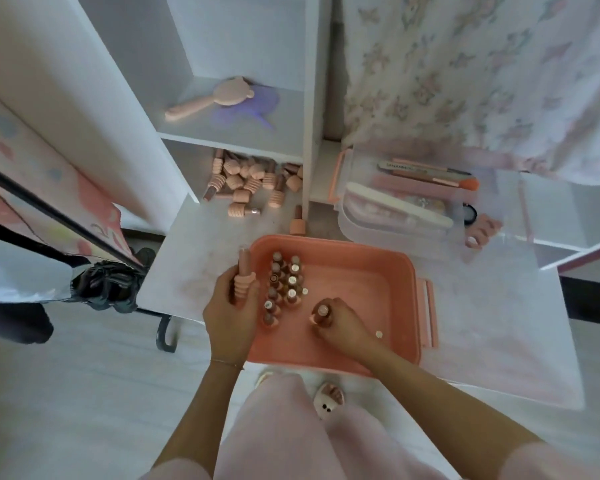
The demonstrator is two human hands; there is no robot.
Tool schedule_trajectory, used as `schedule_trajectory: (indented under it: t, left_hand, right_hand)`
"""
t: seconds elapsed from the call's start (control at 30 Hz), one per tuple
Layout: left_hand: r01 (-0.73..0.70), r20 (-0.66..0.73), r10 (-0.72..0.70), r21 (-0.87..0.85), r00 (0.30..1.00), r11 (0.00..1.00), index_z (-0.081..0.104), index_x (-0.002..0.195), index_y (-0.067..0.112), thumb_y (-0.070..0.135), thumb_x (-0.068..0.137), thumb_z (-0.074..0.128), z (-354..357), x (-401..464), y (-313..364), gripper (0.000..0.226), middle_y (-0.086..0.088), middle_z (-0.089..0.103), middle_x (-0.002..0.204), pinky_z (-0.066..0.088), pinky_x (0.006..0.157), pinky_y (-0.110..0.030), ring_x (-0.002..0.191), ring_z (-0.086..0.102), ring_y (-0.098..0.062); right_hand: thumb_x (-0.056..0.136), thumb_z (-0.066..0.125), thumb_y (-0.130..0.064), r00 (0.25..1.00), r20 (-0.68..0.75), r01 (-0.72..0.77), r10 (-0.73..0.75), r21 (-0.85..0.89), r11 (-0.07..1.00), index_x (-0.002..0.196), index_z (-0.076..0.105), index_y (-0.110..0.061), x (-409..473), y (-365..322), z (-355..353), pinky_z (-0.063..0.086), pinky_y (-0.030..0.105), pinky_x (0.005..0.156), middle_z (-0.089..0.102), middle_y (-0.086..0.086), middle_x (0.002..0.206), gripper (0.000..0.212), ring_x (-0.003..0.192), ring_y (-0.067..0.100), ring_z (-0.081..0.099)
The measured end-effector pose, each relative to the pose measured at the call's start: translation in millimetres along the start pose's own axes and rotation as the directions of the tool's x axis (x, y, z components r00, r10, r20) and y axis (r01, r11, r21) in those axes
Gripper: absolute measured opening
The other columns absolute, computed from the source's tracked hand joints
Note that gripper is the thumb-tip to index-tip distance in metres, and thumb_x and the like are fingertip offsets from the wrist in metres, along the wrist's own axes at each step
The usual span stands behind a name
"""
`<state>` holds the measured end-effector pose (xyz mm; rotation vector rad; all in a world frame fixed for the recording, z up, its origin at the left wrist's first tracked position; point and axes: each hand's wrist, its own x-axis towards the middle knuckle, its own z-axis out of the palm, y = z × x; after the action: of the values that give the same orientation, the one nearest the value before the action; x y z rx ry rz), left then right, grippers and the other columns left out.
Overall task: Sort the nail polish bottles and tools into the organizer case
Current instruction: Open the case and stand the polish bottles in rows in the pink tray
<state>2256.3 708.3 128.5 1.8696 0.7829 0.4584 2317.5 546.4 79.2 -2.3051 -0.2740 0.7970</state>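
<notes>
A pink organizer case [361,268] lies open on the white table. Several nail polish bottles [284,289] stand upside down in rows at its left side. My left hand [231,313] is at the case's left rim, gripping a pink nail polish bottle [244,275] with a ribbed cap. Inside the case, near its middle, my right hand [340,323] is closed on another polish bottle [321,315], holding it base up. A pile of loose polish bottles [250,181] lies in the low shelf cubby behind the case. One bottle [298,221] stands alone just behind the case.
A clear tray [395,202] with nail files, brushes and tools sits back right, with pink toe separators [482,232] beside it. A clear lid [499,306] lies right of the case. A pink hand mirror [215,98] rests on the upper shelf. A floral curtain [482,71] hangs behind.
</notes>
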Motion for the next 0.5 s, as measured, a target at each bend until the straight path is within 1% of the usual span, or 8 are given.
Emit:
schedule_trajectory:
  t: [0.07,0.1,0.23,0.37,0.43,0.5]
  left_hand:
    - [-0.036,0.004,0.035,0.013,0.999,0.999,0.057,0.104,0.029,0.024,0.085,0.064,0.9,-1.9,0.0,0.021,0.027,0.057,0.086,0.035,0.067,0.003,0.082,0.051,0.020]
    - [-0.046,0.007,0.046,0.015,0.999,0.999,0.056,0.102,0.031,0.023,0.085,0.064,1.1,-2.8,-0.2,0.022,0.027,0.057,0.086,0.034,0.067,0.004,0.083,0.051,0.021]
    - [-0.053,0.003,0.053,0.013,0.999,0.999,0.054,0.102,0.033,0.022,0.083,0.065,1.8,-3.1,-1.0,0.024,0.028,0.057,0.086,0.035,0.067,0.003,0.083,0.051,0.021]
    - [-0.058,0.000,0.058,0.019,0.998,0.998,0.054,0.102,0.034,0.022,0.084,0.065,2.7,-2.4,-3.5,0.025,0.028,0.057,0.089,0.035,0.068,0.003,0.083,0.050,0.022]
    - [-0.062,0.002,0.062,0.017,0.998,0.998,0.052,0.101,0.037,0.022,0.084,0.065,2.3,-2.3,-4.7,0.026,0.028,0.057,0.089,0.034,0.069,0.004,0.083,0.050,0.022]
    - [-0.065,0.005,0.065,0.014,0.998,0.998,0.052,0.101,0.037,0.022,0.084,0.065,1.7,-1.7,-6.0,0.026,0.027,0.058,0.089,0.034,0.069,0.004,0.084,0.050,0.022]
  right_hand:
    - [0.083,0.059,-0.016,1.000,-0.002,-0.002,0.002,-0.011,1.000,0.105,0.057,-0.007,2.4,1.2,4.4,0.040,0.026,0.083,0.053,0.014,0.112,0.024,0.102,0.029,0.055]
    - [0.083,0.058,-0.016,1.000,-0.001,-0.005,0.005,-0.015,1.000,0.105,0.057,-0.007,2.8,2.4,6.6,0.039,0.026,0.082,0.053,0.014,0.112,0.024,0.102,0.029,0.054]
    - [0.084,0.057,-0.019,0.999,0.035,-0.007,0.008,-0.044,0.999,0.109,0.056,-0.010,5.4,7.6,11.1,0.034,0.020,0.078,0.051,0.012,0.115,0.026,0.103,0.026,0.053]
    - [0.084,0.057,-0.018,0.997,0.065,-0.034,0.034,-0.004,0.999,0.115,0.051,-0.012,4.0,9.9,9.6,0.037,0.021,0.083,0.046,0.011,0.117,0.033,0.098,0.025,0.055]
    - [0.085,0.055,-0.019,0.996,0.075,-0.040,0.041,-0.014,0.999,0.114,0.051,-0.011,3.1,11.7,6.9,0.038,0.023,0.081,0.050,0.011,0.114,0.031,0.097,0.026,0.055]
    - [0.086,0.054,-0.022,0.994,0.107,-0.019,0.024,-0.048,0.999,0.113,0.051,-0.010,2.0,14.0,3.5,0.039,0.023,0.074,0.058,0.011,0.106,0.029,0.095,0.025,0.057]
